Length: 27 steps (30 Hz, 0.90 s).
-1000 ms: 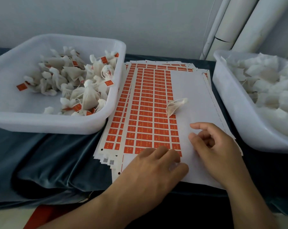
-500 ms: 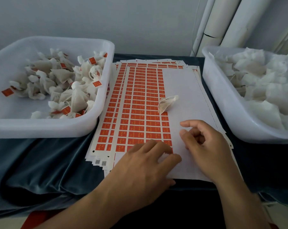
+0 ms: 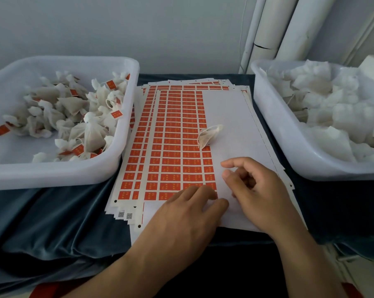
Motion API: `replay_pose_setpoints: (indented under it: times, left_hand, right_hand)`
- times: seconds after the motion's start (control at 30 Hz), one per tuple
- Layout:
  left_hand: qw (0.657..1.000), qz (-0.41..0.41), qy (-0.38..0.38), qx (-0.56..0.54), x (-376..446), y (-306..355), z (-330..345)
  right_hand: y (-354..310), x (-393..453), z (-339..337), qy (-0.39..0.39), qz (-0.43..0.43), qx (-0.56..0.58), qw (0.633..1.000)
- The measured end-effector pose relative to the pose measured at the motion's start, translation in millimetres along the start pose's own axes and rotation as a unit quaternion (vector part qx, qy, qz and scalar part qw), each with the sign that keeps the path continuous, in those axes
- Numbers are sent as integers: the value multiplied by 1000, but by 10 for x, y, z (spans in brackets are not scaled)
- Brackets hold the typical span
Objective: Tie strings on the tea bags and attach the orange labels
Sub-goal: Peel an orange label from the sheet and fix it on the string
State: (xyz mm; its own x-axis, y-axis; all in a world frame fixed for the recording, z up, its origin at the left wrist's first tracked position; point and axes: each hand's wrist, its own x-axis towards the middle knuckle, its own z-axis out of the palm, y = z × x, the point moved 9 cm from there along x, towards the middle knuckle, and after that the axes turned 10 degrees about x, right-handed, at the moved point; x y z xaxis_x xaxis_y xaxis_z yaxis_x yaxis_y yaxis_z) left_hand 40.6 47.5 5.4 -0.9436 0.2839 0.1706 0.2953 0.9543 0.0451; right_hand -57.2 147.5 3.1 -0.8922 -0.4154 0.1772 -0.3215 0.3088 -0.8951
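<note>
**Hands at the label sheets, one tea bag waiting**

At the centre of the dark cloth [image 3: 42, 222] lies a fanned stack of label sheets [image 3: 231, 117], orange labels [image 3: 171, 147] filling the left columns, the right side bare white; at 12 o'clock from the hands a single tea bag [image 3: 209, 135] rests on the top sheet, touched by neither hand; the left hand [image 3: 181, 220] lies palm down at 6 o'clock, fingers straight, tips pressing the sheet at the lowest orange row; the right hand [image 3: 259, 190], just beside it at 3 o'clock, is loosely curled, thumb and forefinger apart, holding nothing I can make out; at 9 o'clock the left tub [image 3: 59, 173] holds labelled bags [image 3: 74, 117]; at 3 o'clock the right tub [image 3: 289, 143] holds plain white bags [image 3: 332, 108].
</note>
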Motion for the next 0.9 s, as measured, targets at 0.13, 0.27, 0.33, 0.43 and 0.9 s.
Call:
replay_pose_setpoints:
  times: [0.13, 0.27, 0.33, 0.43, 0.9]
  left_hand:
    - [999, -19, 20, -20, -5, -57, 14]
    - [999, -36, 32, -20, -6, -89, -2]
    - [999, -42, 29, -17, -5, -87, -5]
    - [999, -46, 25, -14, -12, -63, -13]
    - [999, -26, 45, -6, -92, 3, -72]
  right_hand:
    - [-45, -51, -117, 0, 3, -99, 995]
    - [-19, -30, -529, 67, 35, -197, 977]
    - [61, -19, -713, 83, 73, -197, 974]
    - [200, -28, -774, 57, 120, -179, 975]
    - [118, -103, -971, 126, 84, -105, 983]
